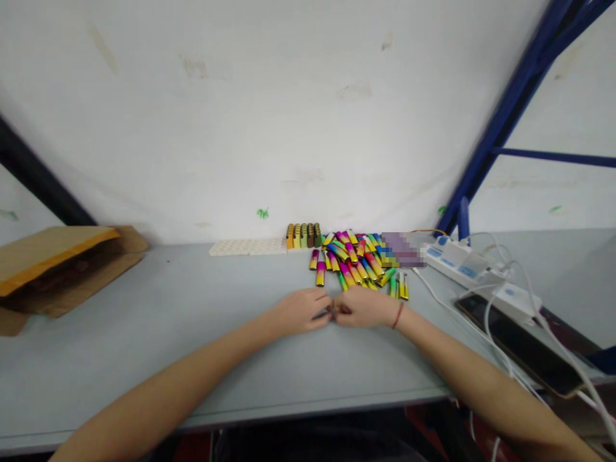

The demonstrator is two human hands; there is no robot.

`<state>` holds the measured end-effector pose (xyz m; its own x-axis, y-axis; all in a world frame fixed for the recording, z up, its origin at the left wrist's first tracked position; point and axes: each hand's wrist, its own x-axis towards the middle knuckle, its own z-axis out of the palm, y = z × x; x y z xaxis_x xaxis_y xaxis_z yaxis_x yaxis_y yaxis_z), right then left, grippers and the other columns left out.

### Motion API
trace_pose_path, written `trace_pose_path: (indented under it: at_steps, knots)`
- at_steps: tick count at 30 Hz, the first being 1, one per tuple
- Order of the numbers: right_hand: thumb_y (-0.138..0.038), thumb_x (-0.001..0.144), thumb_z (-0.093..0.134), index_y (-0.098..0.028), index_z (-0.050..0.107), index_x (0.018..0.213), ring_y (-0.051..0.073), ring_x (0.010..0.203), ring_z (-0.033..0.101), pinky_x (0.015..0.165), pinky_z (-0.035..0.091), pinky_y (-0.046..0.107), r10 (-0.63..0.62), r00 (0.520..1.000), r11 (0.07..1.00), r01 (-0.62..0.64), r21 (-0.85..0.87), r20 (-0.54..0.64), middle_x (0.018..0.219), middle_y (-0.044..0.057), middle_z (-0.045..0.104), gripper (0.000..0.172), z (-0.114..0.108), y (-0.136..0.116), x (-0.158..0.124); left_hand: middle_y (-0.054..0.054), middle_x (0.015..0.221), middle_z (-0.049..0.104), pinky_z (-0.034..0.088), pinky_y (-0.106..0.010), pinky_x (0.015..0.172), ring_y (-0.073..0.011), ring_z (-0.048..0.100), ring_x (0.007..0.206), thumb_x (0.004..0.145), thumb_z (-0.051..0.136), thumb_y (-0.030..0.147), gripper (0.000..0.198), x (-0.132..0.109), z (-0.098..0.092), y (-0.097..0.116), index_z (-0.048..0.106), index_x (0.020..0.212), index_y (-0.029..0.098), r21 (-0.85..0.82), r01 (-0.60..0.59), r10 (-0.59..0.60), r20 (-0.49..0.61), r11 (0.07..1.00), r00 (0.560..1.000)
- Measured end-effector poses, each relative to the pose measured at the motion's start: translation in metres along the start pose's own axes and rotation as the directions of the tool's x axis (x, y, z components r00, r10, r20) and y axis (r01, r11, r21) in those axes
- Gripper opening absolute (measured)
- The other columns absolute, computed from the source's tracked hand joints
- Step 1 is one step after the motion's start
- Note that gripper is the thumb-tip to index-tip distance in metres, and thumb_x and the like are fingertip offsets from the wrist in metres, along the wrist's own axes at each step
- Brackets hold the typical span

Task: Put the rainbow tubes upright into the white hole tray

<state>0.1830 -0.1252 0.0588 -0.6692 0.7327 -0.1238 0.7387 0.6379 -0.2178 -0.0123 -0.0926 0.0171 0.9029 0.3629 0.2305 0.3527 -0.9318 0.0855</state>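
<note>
A long grey table (144, 346) runs along a white wall (240, 115), with a blue steel rack (500, 115) rising at the far right. A cardboard envelope (58, 266) lies open at the table's left end, while a white power strip (462, 264) and a dark smartphone (520, 343) sit to the right among white cables. The person's left hand (301, 310) and right hand (366, 307) reach in from either side, fingertips pressed together at the table's middle, just in front of a heap of gradient-coloured lighters (356, 260). Behind it stands an upright row of lighters (303, 235), beside a white perforated tray (248, 247). A red string bracelet (397, 315) circles the right wrist. Pinched between both hands is a small dark piece (332, 311), too small to identify.
</note>
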Motion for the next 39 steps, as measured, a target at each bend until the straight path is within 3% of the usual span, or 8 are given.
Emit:
trace_pose_path:
  at_steps: [10, 18, 22, 25, 27, 30, 36, 39]
  knots:
    - [-0.027, 0.082, 0.047, -0.015, 0.070, 0.070, 0.014, 0.053, 0.054, 0.051, 0.028, 0.025, 0.059, 0.997, 0.997, -0.062, -0.043, -0.055, 0.062, 0.005, 0.067, 0.028, 0.016, 0.002, 0.005, -0.002, 0.072, 0.057, 0.041, -0.028, 0.067, -0.0189, 0.055, 0.072, 0.086, 0.056, 0.026, 0.018, 0.007, 0.005, 0.000, 0.052, 0.070, 0.019, 0.009, 0.052, -0.052, 0.027, 0.999, 0.998]
    - [-0.026, 0.083, 0.048, -0.015, 0.068, 0.070, 0.013, 0.056, 0.054, 0.053, 0.027, 0.024, 0.063, 0.997, 0.998, -0.064, -0.025, -0.054, 0.063, 0.004, 0.067, 0.026, 0.016, 0.002, 0.006, -0.001, 0.069, 0.056, 0.039, -0.027, 0.063, -0.0169, 0.054, 0.068, 0.086, 0.056, 0.024, 0.018, 0.006, 0.004, -0.002, 0.052, 0.069, 0.019, 0.052, -0.023, 0.023, 0.000, 0.998, 1.000]
    - [-0.024, 0.083, 0.048, -0.016, 0.067, 0.070, 0.013, 0.058, 0.055, 0.053, 0.026, 0.024, 0.081, 0.995, 0.996, -0.083, -0.022, -0.063, 0.065, 0.004, 0.067, 0.024, 0.015, 0.000, 0.005, 0.000, 0.065, 0.053, 0.037, -0.026, 0.060, -0.0152, 0.051, 0.063, 0.087, 0.053, 0.026, 0.023, -0.002, -0.007, -0.018, 0.051, 0.065, 0.019, 0.102, -0.079, 0.079, 0.001, 0.992, 0.997]
    - [-0.026, 0.086, 0.046, -0.016, 0.066, 0.074, 0.014, 0.059, 0.055, 0.054, 0.028, 0.025, 0.149, 0.979, 0.987, -0.157, -0.047, -0.138, 0.067, 0.004, 0.066, 0.025, 0.013, -0.006, 0.007, -0.002, 0.066, 0.054, 0.039, -0.027, 0.066, -0.0161, 0.052, 0.066, 0.091, 0.045, 0.027, 0.027, -0.014, -0.025, -0.046, 0.053, 0.067, 0.019, 0.182, 0.084, -0.060, -0.134, 0.980, 0.989]
    - [-0.027, 0.089, 0.043, -0.016, 0.066, 0.080, 0.017, 0.065, 0.057, 0.058, 0.032, 0.027, 0.194, 0.948, 0.970, -0.223, -0.093, -0.252, 0.072, 0.006, 0.067, 0.027, 0.013, -0.009, 0.011, -0.004, 0.071, 0.057, 0.042, -0.029, 0.072, -0.0185, 0.054, 0.073, 0.093, 0.041, 0.028, 0.028, -0.026, -0.038, -0.072, 0.056, 0.071, 0.018, 0.219, 0.295, -0.232, -0.273, 0.930, 0.934]
    - [-0.024, 0.092, 0.041, -0.013, 0.065, 0.096, 0.023, 0.089, 0.057, 0.075, 0.039, 0.031, 0.137, 0.889, 0.953, -0.238, -0.186, -0.437, 0.092, 0.012, 0.067, 0.026, 0.014, -0.012, 0.022, -0.012, 0.095, 0.062, 0.043, -0.035, 0.088, -0.0242, 0.057, 0.094, 0.091, 0.040, 0.026, 0.026, -0.051, -0.048, -0.114, 0.063, 0.092, 0.014, 0.218, 0.615, -0.489, -0.433, 0.758, 0.757]
    - [-0.021, 0.094, 0.039, -0.010, 0.060, 0.111, 0.027, 0.108, 0.048, 0.089, 0.040, 0.038, 0.038, 0.866, 0.941, -0.199, -0.274, -0.499, 0.115, 0.016, 0.061, 0.029, 0.025, -0.010, 0.038, -0.019, 0.142, 0.041, 0.037, -0.042, 0.102, -0.0320, 0.040, 0.129, 0.088, 0.039, 0.020, 0.050, -0.104, -0.041, -0.162, 0.044, 0.136, 0.008, 0.255, 0.908, -0.869, -0.292, 0.332, 0.400]
    - [-0.024, 0.095, 0.040, -0.012, 0.063, 0.097, 0.025, 0.099, 0.053, 0.084, 0.041, 0.035, 0.077, 0.895, 0.947, -0.204, -0.249, -0.439, 0.103, 0.014, 0.063, 0.026, 0.028, -0.014, 0.036, -0.017, 0.141, 0.045, 0.039, -0.039, 0.101, -0.0297, 0.043, 0.127, 0.089, 0.037, 0.020, 0.048, -0.112, -0.041, -0.164, 0.047, 0.135, 0.010, 0.251, 0.920, -0.903, -0.235, 0.301, 0.359]
